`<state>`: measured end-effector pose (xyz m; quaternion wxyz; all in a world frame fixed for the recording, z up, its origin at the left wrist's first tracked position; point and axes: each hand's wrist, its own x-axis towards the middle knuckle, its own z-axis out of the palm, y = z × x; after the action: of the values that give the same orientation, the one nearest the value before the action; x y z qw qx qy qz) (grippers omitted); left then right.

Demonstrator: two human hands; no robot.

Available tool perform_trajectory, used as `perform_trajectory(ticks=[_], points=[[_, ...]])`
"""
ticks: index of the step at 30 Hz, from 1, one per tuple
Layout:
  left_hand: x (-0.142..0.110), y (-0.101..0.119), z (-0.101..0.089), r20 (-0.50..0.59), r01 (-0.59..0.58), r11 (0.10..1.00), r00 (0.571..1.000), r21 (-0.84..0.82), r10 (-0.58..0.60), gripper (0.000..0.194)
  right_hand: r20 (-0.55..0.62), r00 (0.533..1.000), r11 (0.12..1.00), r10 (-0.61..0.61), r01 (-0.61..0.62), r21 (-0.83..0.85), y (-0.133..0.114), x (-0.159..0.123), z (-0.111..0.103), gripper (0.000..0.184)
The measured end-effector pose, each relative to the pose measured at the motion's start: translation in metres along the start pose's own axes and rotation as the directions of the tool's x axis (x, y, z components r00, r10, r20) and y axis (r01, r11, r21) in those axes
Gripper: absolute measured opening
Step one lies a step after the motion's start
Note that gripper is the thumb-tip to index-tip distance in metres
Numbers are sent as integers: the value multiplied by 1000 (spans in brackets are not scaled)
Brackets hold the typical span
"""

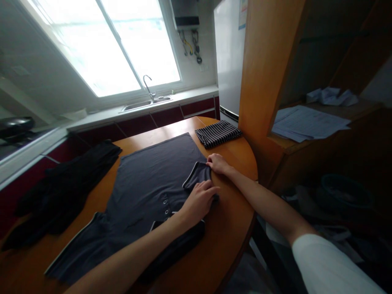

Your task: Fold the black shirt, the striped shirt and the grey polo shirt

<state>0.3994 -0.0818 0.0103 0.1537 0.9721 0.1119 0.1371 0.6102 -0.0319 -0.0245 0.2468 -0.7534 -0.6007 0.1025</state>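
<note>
A dark grey polo shirt [147, 171] lies spread out on the wooden table, its hem away from me and its collar and buttons near me. Its right-hand sleeve, edged in white piping, is turned inward over the body, while the left-hand sleeve sticks out towards the lower left. My right hand [218, 164] pinches the shirt's side edge by that turned-in sleeve. Closer to me, my left hand [199, 201] is closed on the cloth near the shoulder; its fingertips are partly hidden. My left forearm covers part of the collar.
A folded black-and-white striped cloth [218, 133] rests at the table's [240, 157] far right. Dark clothing [70, 183] hangs over the left edge. Beyond are a counter with a sink [137, 105] and tap. A wooden shelf unit [260, 81] with papers [309, 122] stands on the right.
</note>
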Motion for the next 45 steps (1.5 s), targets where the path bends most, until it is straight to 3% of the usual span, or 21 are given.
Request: perform_trajectory(ticks=[4, 8, 13, 17, 21, 24, 27, 29, 33, 39, 45], points=[[-2, 3, -2, 43, -9, 996, 999, 91, 5, 17, -2, 1000, 1000, 4, -4, 5, 1, 1, 1, 14], [0, 7, -7, 35, -37, 995, 999, 96, 34, 21, -10, 1000, 1000, 9, -9, 14, 2, 0, 1, 13], [2, -2, -4, -69, -61, 993, 996, -98, 54, 32, -16, 1000, 999, 15, -14, 43, 1, 0, 2, 11], [3, -15, -1, -234, -29, 952, 971, -305, -46, 31, -44, 999, 996, 26, -22, 87, -3, -3, -8, 8], [5, -24, -2, -311, 1, 932, 943, -363, -122, 25, -171, 983, 983, 73, -42, 176, -13, -43, -24, 10], [7, -27, -3, -301, 33, 921, 940, -387, -160, 23, -314, 940, 894, 134, 22, 447, -27, -101, -25, 12], [8, -29, -2, -278, 25, 913, 949, -406, -150, 21, -201, 969, 766, 145, 19, 642, -43, -151, -14, 14], [10, -28, 0, -275, 8, 909, 952, -417, -134, 20, -145, 979, 704, 146, 0, 711, -50, -168, -4, 12], [13, -25, 0, -278, 3, 914, 952, -406, -127, 23, -135, 976, 675, 173, -18, 738, -55, -168, 7, 8], [17, -20, 0, -253, 39, 937, 958, -347, -133, 26, -245, 947, 758, 207, 4, 652, -56, -168, 9, 16], [19, -14, 7, -197, 23, 959, 977, -281, -81, 26, -222, 940, 764, 260, -60, 642, -57, -174, 13, 13]])
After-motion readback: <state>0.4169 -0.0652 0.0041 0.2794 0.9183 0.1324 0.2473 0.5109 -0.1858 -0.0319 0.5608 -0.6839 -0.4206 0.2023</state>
